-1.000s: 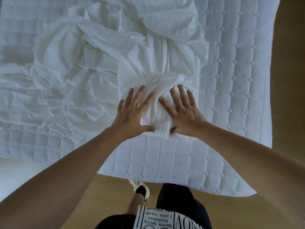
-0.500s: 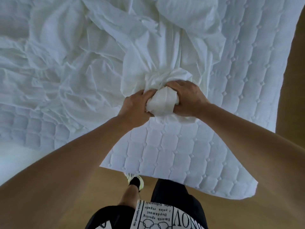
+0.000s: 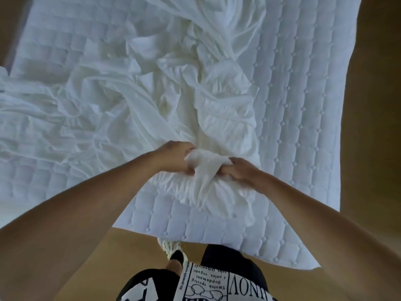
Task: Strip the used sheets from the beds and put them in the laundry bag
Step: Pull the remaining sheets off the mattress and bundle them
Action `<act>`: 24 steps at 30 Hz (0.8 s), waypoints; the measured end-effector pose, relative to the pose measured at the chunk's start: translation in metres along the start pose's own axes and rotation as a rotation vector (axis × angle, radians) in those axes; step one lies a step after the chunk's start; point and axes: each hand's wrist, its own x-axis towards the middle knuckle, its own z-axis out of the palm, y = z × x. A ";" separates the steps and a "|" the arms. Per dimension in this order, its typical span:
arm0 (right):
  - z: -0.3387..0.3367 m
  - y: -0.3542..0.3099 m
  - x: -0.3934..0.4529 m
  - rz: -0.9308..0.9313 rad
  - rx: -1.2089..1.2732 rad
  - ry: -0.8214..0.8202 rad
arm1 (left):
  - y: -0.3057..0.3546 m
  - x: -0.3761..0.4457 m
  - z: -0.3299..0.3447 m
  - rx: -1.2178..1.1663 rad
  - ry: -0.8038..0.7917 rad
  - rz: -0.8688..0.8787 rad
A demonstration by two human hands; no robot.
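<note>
Head view: left hand [image 3: 175,157] and right hand [image 3: 243,172] both clenched on bunched sheet [image 3: 204,168] near mattress [image 3: 303,118] foot; likely to snag if trailing folds stay caught, judging by spread

Head view, steeply down over mattress [image 3: 303,105]

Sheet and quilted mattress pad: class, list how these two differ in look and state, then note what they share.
1. The sheet is crumpled into folds; the quilted mattress pad lies flat.
2. The sheet is plain cloth; the pad is stitched in tufted squares.
3. The left hand and right hand grip a bunch of the sheet; neither grips the pad.
Both are white.
</note>
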 end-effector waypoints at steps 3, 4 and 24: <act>-0.009 0.007 0.022 -0.003 0.293 0.387 | -0.007 -0.007 0.031 0.058 0.469 0.043; -0.011 0.006 0.022 -0.033 0.367 0.438 | -0.008 -0.013 0.043 0.028 0.500 0.097; 0.012 0.048 0.068 -0.626 -1.337 0.451 | -0.044 0.004 0.089 0.323 0.514 0.380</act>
